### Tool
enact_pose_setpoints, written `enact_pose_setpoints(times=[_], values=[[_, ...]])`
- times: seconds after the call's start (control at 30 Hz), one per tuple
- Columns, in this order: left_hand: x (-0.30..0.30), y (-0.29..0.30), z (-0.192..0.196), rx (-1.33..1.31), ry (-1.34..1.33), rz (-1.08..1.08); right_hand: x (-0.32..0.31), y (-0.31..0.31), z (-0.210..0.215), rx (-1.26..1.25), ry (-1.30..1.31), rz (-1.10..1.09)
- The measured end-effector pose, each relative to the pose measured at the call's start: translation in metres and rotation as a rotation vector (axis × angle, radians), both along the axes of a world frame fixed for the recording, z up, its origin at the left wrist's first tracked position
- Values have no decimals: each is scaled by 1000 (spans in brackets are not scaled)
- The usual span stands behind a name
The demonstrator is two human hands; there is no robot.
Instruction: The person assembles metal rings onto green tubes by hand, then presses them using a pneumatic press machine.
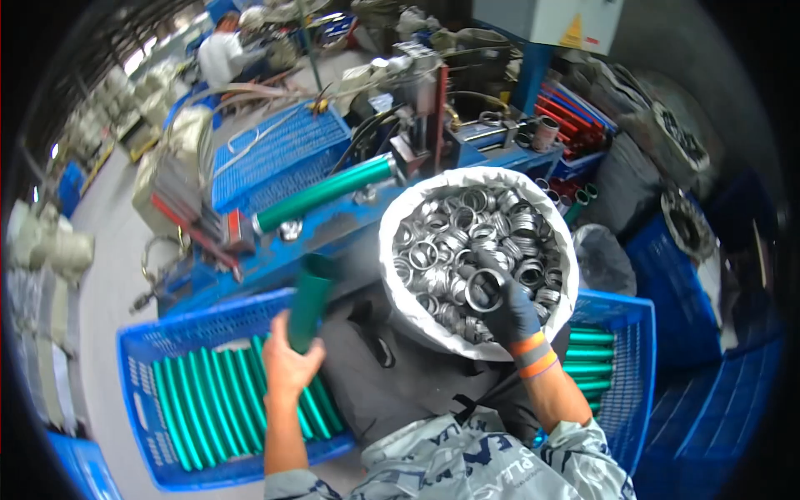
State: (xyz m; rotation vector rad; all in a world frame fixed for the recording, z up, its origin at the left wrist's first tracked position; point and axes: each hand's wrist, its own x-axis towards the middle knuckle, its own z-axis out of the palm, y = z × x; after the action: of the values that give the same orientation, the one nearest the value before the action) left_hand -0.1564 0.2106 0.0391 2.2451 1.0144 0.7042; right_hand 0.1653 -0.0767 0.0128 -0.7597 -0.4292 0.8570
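Observation:
My left hand (288,360) is wrapped round the lower end of a short green tube (310,302), which stands nearly upright and is blurred at its top. A dark glove covers my right hand (510,321), with an orange and grey band at the wrist. Between its fingers is a silver metal ring (470,298), over a heap of similar rings (454,237). The heap fills a round container lined with a white sack (398,287). Farther off, a longer green tube (325,196) lies clamped in a blue machine (287,243).
Green tubes (204,408) lie side by side in a blue crate (133,392) at left. Another blue crate (640,358) with green tubes stands at right. An upturned-looking blue crate (275,150) and red tubes (558,117) lie beyond the machine. A person (223,54) sits far left.

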Motion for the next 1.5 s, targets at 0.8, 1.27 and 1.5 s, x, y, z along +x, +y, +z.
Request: enact_pose_setpoints(times=[0.8,1.27,1.5], values=[[66,-125,77,121,271,-541,-23,-30,4,-10,-67,11],[51,-144,79,-66,252,-529,-44,-37,20,298,253,-29],[52,-142,69,-86,292,-559,-43,-71,26,-114,-388,122]])
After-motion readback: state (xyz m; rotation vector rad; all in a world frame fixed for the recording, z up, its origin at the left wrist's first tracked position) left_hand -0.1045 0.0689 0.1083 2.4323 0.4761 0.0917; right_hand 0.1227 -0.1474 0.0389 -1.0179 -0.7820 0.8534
